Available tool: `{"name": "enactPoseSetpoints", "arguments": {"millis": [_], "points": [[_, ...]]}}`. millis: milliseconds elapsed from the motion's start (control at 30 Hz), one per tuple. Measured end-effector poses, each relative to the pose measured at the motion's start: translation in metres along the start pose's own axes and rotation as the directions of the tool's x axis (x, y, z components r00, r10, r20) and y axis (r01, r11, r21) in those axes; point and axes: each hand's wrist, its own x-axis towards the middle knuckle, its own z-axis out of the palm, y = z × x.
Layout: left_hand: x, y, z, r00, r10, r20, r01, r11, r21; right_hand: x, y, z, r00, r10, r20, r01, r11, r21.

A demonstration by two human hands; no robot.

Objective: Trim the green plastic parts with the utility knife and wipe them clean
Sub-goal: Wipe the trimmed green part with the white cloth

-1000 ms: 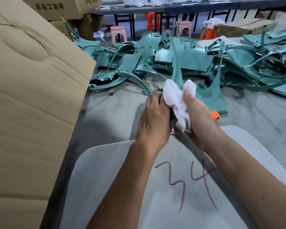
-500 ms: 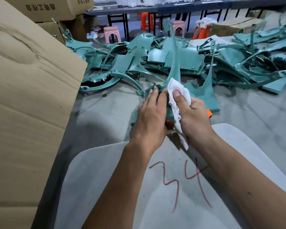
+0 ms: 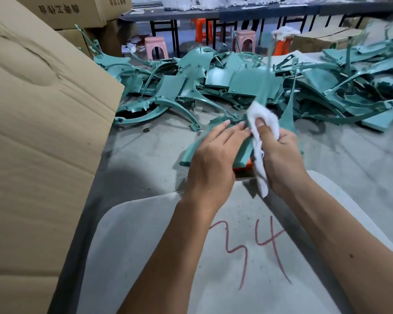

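Far to the left of the left grip (image 3: 213,155) a large cardboard panel (image 3: 43,132) leans across the frame, with printed cardboard boxes (image 3: 70,10) stacked behind it. The left grip lies with straight fingers flat on the green plastic part (image 3: 243,155), pressing it down; it is released, curled round nothing. Beneath both grips, toward the person, sits a pale rounded board (image 3: 145,245) with "34" written in red. The part itself lies on the grey counter (image 3: 145,155) directly under the left grip and touches the right grip, with a thin green stem rising from it just beyond the cloth. A bit of orange (image 3: 243,167) shows under the part's near edge, between the two grips; what it belongs to cannot be told. The right grip (image 3: 279,152) is clenched round a white cloth (image 3: 262,123), thumb pressed into it, the cloth bunched against the part above the fingers and trailing down past the wrist. Beyond both grips a heap of green plastic parts (image 3: 247,82) spreads across the counter to the far right. Behind the heap stand pink stools (image 3: 156,47) and a dark table (image 3: 236,13).
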Motion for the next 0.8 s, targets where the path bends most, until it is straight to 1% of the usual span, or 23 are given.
{"name": "enactPoseSetpoints", "arguments": {"millis": [100,167,233,333,500,567,700,800], "points": [[0.003,-0.008,0.000,0.990,-0.127,-0.053,0.130,0.990,0.058,-0.013,0.006,0.017,0.986,0.043,0.160,-0.029,0.995,-0.092],[0.004,-0.018,-0.002,0.982,-0.168,-0.085,0.173,0.983,0.058,-0.019,0.008,0.023,0.969,0.067,0.239,-0.046,0.995,-0.093],[0.003,-0.024,-0.004,0.979,-0.170,-0.111,0.178,0.982,0.062,-0.023,0.010,0.027,0.957,0.078,0.278,-0.062,0.996,-0.068],[-0.001,-0.024,-0.007,0.979,-0.118,-0.164,0.125,0.992,0.030,-0.027,0.012,0.032,0.968,0.080,0.236,-0.090,0.995,0.034],[0.000,-0.027,-0.010,0.985,0.012,-0.170,-0.027,0.996,-0.084,-0.022,0.010,0.029,0.966,0.122,0.227,-0.175,0.957,0.232],[0.001,-0.025,-0.010,0.982,0.035,-0.186,-0.058,0.991,-0.121,-0.019,0.009,0.028,0.969,0.139,0.204,-0.197,0.935,0.296],[0.000,-0.024,-0.006,0.976,0.040,-0.213,-0.075,0.985,-0.159,-0.013,0.005,0.023,0.972,0.145,0.182,-0.208,0.894,0.396],[-0.001,-0.017,-0.005,0.965,0.099,-0.244,-0.141,0.977,-0.161,-0.004,0.004,0.015,0.972,0.187,0.140,-0.229,0.878,0.421]]}}
